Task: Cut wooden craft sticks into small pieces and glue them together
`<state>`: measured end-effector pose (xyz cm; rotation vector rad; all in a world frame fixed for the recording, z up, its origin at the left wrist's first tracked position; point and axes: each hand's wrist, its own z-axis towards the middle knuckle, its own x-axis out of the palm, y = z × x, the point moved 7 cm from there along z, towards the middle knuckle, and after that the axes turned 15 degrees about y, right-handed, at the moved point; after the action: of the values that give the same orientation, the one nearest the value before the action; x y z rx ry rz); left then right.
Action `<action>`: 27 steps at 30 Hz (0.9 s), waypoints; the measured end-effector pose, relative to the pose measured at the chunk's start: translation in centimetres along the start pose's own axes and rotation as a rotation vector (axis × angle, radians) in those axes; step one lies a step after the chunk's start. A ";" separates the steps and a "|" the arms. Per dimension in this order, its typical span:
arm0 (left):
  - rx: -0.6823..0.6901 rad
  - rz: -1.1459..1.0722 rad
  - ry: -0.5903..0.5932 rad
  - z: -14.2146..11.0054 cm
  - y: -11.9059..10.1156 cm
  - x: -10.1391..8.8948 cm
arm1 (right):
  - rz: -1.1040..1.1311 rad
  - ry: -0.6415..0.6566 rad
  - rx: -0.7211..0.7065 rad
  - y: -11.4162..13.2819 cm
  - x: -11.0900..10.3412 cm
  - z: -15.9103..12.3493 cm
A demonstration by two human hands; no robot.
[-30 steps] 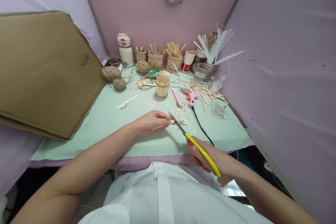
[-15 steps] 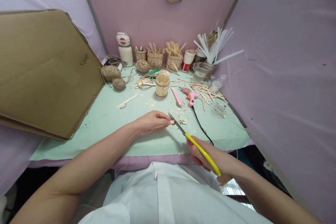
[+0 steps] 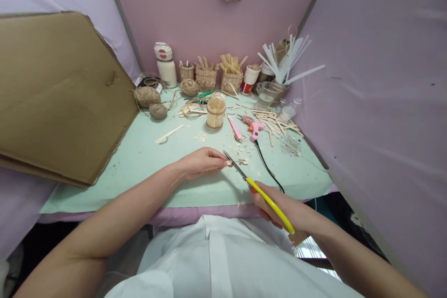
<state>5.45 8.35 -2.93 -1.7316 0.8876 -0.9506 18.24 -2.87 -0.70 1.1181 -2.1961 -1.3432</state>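
My left hand (image 3: 206, 163) pinches a small pale piece of wood (image 3: 229, 163) above the front of the table. My right hand (image 3: 267, 202) is closed round the yellow handles of a pair of scissors (image 3: 239, 167). The blades point up and left and lie right beside the wood piece at my left fingertips; whether they touch it I cannot tell. Beyond my hands stands a small round wooden cup (image 3: 215, 114) with a band near its top and base. A pink cutter (image 3: 234, 128) and a pink glue gun (image 3: 254, 128) lie to its right.
Loose wooden sticks (image 3: 275, 121) and scraps litter the right side. Twine balls (image 3: 147, 97) sit at the left, near a large cardboard sheet (image 3: 63, 98). Along the back are a white bottle (image 3: 165, 67), stick-filled baskets (image 3: 231, 81) and glue sticks (image 3: 288, 60). A black cord (image 3: 267, 167) runs forward.
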 end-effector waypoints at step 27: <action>0.019 -0.004 0.078 -0.2 -0.2 0.5 | 0.018 -0.388 -0.181 1.6 -4.7 2.4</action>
<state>5.56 7.92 -2.59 -1.6901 0.9226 -1.0328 18.96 2.53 -0.03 0.8242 -2.2700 -1.8359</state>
